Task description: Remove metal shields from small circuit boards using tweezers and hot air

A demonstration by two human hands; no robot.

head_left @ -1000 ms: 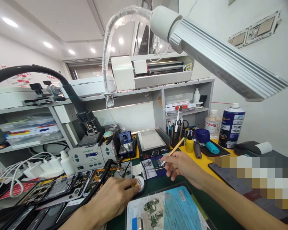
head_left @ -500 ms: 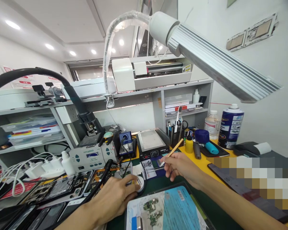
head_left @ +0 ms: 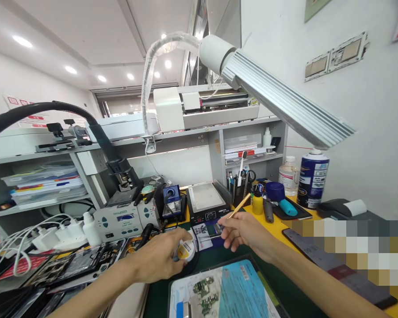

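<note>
The left hand [head_left: 159,260] curls around a small round tin [head_left: 185,251] with a yellow face, lifted and tilted just above the green mat [head_left: 285,287]. The right hand [head_left: 248,232] pinches a thin brush [head_left: 239,206] (wooden handle slanting up and away), its tip just right of the tin, beside the hotplate [head_left: 204,201].

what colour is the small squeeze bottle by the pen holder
Yellow with a dark cap: the squeeze bottle, clearest in the head view.
</note>
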